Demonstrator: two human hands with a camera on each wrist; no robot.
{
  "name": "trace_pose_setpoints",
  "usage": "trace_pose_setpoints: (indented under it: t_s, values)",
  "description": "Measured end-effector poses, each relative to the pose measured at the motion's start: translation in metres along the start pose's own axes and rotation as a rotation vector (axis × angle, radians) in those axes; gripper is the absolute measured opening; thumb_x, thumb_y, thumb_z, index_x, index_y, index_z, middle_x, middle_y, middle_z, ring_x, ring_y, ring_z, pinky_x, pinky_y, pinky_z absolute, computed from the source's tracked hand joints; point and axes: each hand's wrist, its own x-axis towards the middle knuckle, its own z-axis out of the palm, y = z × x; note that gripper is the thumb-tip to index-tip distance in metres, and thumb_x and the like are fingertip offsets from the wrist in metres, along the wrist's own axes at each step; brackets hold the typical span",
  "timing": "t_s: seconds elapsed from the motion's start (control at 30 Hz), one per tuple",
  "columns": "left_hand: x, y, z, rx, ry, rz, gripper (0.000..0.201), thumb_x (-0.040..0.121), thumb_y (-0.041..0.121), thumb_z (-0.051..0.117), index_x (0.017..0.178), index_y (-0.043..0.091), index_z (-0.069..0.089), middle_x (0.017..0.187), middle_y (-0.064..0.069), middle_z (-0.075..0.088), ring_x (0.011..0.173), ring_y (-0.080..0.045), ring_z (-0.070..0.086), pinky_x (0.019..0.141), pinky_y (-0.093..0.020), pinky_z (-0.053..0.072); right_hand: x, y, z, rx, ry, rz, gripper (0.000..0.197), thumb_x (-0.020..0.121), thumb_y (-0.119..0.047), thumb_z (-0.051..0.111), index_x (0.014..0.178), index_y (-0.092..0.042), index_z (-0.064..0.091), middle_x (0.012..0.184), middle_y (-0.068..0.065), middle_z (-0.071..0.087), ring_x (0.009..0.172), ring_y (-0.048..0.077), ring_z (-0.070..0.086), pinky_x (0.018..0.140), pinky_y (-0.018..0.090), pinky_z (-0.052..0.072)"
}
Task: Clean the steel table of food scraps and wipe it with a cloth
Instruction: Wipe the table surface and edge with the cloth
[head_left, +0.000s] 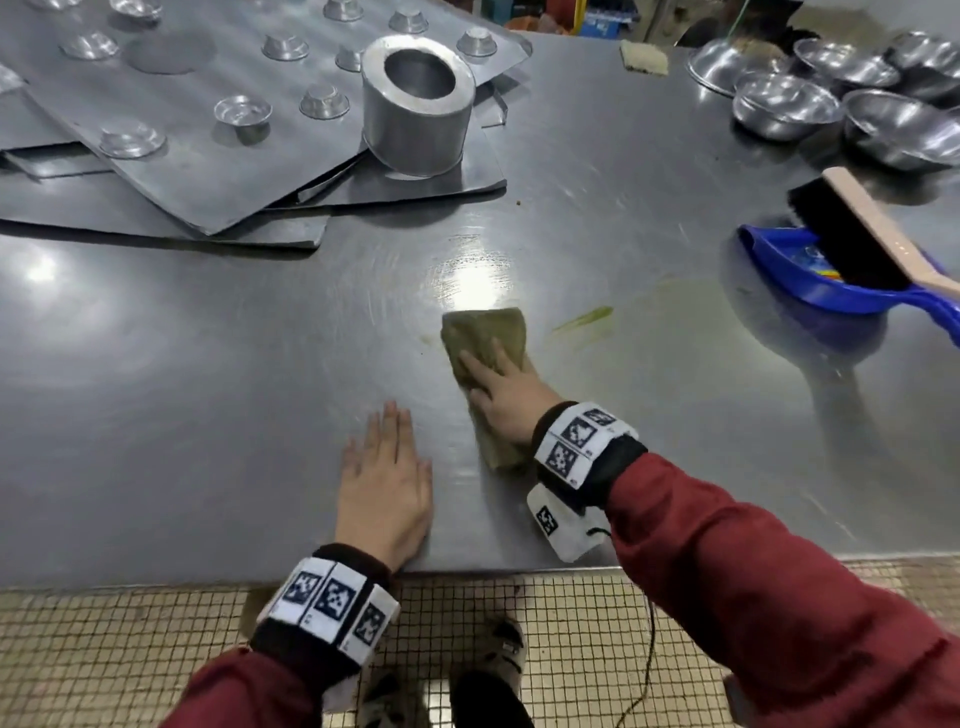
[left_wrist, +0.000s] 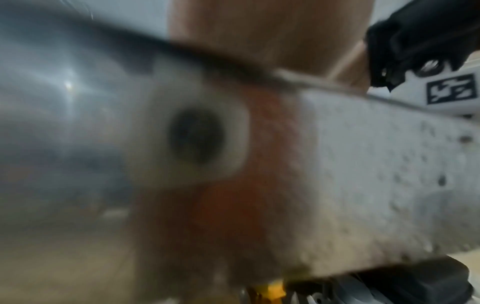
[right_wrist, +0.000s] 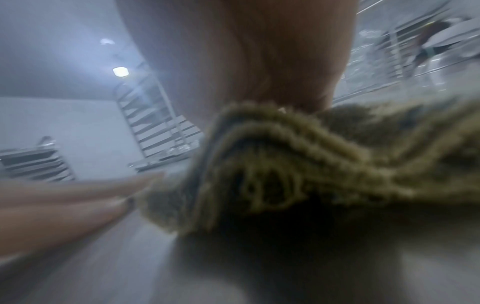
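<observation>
An olive-green folded cloth (head_left: 485, 343) lies on the steel table (head_left: 208, 364) near its front edge. My right hand (head_left: 501, 387) presses flat on the cloth with straight fingers; the right wrist view shows the cloth (right_wrist: 298, 168) bunched under the palm. My left hand (head_left: 384, 475) rests flat on the bare steel just left of the cloth, fingers spread. A greenish smear (head_left: 584, 318) streaks the table to the right of the cloth. A small brown crumb (head_left: 518, 201) lies farther back. The left wrist view is blurred.
Stacked metal sheets (head_left: 182, 171) with small tins and a steel ring (head_left: 418, 106) fill the back left. Several steel bowls (head_left: 831, 98) stand back right. A blue dustpan (head_left: 810, 273) with a black brush (head_left: 857, 228) lies at the right. A sponge (head_left: 644, 58) sits at the back.
</observation>
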Motion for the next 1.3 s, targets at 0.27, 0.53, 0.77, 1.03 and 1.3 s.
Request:
trace_pose_setpoints:
  t_s: [0.27,0.53,0.77,1.03,1.3]
  values:
    - [0.003,0.008,0.017,0.000,0.019,-0.009,0.077,0.078,0.046,-0.013,0.147,0.010,-0.007,0.155,-0.003,-0.016,0.142,-0.016,-0.014,0.110,-0.036,-0.014,0.036,0.042,0.007,-0.041,0.038,0.019,0.055,0.100,-0.035,0.024,0.148,-0.038,-0.001,0.159,0.008,-0.007,0.145,0.036,-0.001,0.118,0.049,0.009]
    - [0.003,0.012,0.014,-0.023,0.009,-0.048,0.067,0.086,0.041,0.000,0.146,0.012,-0.010,0.148,0.001,-0.025,0.135,-0.010,-0.023,0.113,-0.035,-0.014,0.017,0.130,-0.030,0.045,0.109,0.480,0.057,0.102,-0.029,0.024,0.151,-0.020,-0.005,0.157,0.015,-0.011,0.147,0.027,-0.007,0.119,0.043,-0.002]
    - [0.005,0.010,0.013,0.049,0.031,-0.049,0.076,0.082,0.045,-0.006,0.147,0.006,0.001,0.157,-0.008,-0.004,0.145,-0.021,-0.004,0.115,-0.040,-0.002,0.020,0.088,0.010,-0.081,-0.034,0.054,0.062,0.098,-0.030,0.028,0.150,-0.024,-0.006,0.157,0.015,-0.011,0.145,0.038,-0.007,0.117,0.046,-0.001]
    - [0.004,0.007,0.014,0.001,0.050,-0.057,0.070,0.086,0.041,0.009,0.147,0.007,0.009,0.157,-0.006,0.002,0.145,-0.019,0.001,0.115,-0.039,-0.002,0.026,0.163,-0.039,0.025,0.095,0.262,0.060,0.100,-0.031,0.028,0.151,-0.021,-0.001,0.158,0.015,-0.006,0.147,0.030,-0.003,0.119,0.042,0.000]
    - [0.006,0.028,0.013,0.029,0.028,-0.134,0.059,0.097,0.033,0.013,0.146,0.002,0.010,0.156,-0.014,0.004,0.144,-0.028,0.004,0.115,-0.047,0.003,-0.005,0.173,-0.026,0.003,0.006,0.114,0.057,0.100,-0.026,0.031,0.150,-0.029,0.002,0.159,0.010,-0.008,0.144,0.038,-0.006,0.118,0.040,-0.001]
